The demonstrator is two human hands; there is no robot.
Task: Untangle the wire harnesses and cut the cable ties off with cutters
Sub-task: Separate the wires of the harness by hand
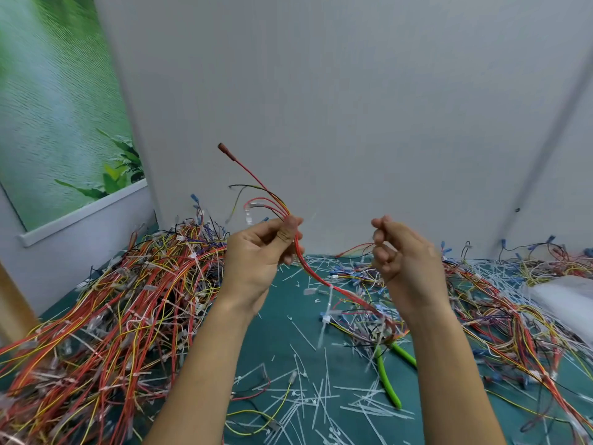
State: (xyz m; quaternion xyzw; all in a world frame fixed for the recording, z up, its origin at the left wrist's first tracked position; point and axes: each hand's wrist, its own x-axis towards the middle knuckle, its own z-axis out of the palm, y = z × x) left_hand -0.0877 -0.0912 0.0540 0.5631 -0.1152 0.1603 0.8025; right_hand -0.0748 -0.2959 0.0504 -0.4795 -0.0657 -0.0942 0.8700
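My left hand (261,252) is raised above the table and grips a red wire harness (316,276) near its upper end. Its loose red, yellow and black ends fan up and left, one ending in a brown terminal (222,147). The harness runs down to the right, with a white cable tie (326,316) hanging from it, into a tangle on the green table (282,319). My right hand (402,255) is level with the left, fingers curled; thin red wires reach toward it, but what it holds I cannot tell. Green-handled cutters (386,377) lie on the table under my right forearm.
A big heap of red, yellow and orange harnesses (112,313) covers the table's left side. More wires with blue terminals (513,303) spread on the right, beside a white bag (564,303). Several cut white ties (314,403) litter the near middle. A grey wall stands close behind.
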